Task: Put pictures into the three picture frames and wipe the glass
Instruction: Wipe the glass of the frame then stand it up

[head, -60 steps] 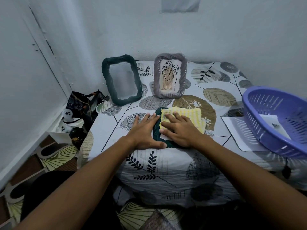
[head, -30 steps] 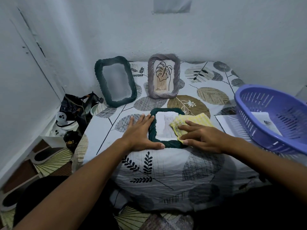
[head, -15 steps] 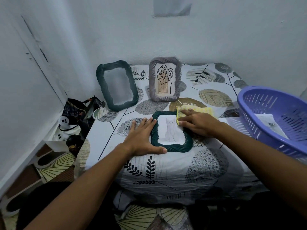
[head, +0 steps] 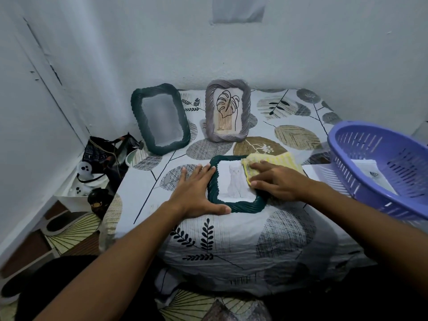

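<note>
My left hand (head: 193, 193) lies flat, fingers straight, against the dark green frame (head: 234, 206) while my right hand (head: 279, 183), fingers straight, presses the yellow cloth (head: 278, 159) onto its glass.

No text, label, brand or number can be read anywhere in view. A small dark line of print sits at the foot of the leaf drawing in the grey frame (head: 228, 111), but it is too small to make out. A tiny dark mark on the paper in the purple basket (head: 379, 167) is just as unreadable.
</note>
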Motion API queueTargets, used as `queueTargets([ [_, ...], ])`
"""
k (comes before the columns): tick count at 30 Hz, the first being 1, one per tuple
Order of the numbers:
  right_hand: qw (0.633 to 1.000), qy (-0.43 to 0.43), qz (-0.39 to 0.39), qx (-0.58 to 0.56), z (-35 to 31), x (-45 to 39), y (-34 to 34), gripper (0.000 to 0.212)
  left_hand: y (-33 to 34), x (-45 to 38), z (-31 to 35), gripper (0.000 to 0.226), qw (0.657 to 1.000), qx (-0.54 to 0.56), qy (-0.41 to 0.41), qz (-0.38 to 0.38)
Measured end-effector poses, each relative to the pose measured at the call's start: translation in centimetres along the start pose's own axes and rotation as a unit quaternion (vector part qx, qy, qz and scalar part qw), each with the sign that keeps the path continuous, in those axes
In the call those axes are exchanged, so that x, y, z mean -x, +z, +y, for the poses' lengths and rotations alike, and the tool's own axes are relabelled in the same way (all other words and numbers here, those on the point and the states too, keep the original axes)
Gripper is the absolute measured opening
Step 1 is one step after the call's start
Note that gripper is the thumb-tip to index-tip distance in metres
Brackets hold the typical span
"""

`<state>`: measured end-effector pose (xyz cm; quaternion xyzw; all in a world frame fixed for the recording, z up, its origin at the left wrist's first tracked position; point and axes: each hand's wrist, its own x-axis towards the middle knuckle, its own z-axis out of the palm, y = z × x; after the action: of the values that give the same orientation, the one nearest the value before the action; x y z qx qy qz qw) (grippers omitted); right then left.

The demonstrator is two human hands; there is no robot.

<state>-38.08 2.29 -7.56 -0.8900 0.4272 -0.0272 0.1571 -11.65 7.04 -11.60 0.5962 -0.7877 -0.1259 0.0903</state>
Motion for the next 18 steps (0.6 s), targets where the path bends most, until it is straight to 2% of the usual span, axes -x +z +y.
queueTargets([
  [4,0.999,-0.042,-0.028,-0.005,-0.6,1.9,-0.1,0.033,-0.2,0.1,0.2,0.133,1.0,0.007,-0.006,-0.004],
  [9,0.996,-0.056,-0.062,0.012,-1.8,3.3,-0.7,0.055,-0.2,0.1,0.3,0.132,1.0,0.006,-0.007,-0.005],
  [18,0.993,-0.084,-0.054,0.055,-1.2,1.5,-1.7,0.035,-0.2,0.1,0.1,0.133,1.0,0.009,-0.003,-0.006],
])
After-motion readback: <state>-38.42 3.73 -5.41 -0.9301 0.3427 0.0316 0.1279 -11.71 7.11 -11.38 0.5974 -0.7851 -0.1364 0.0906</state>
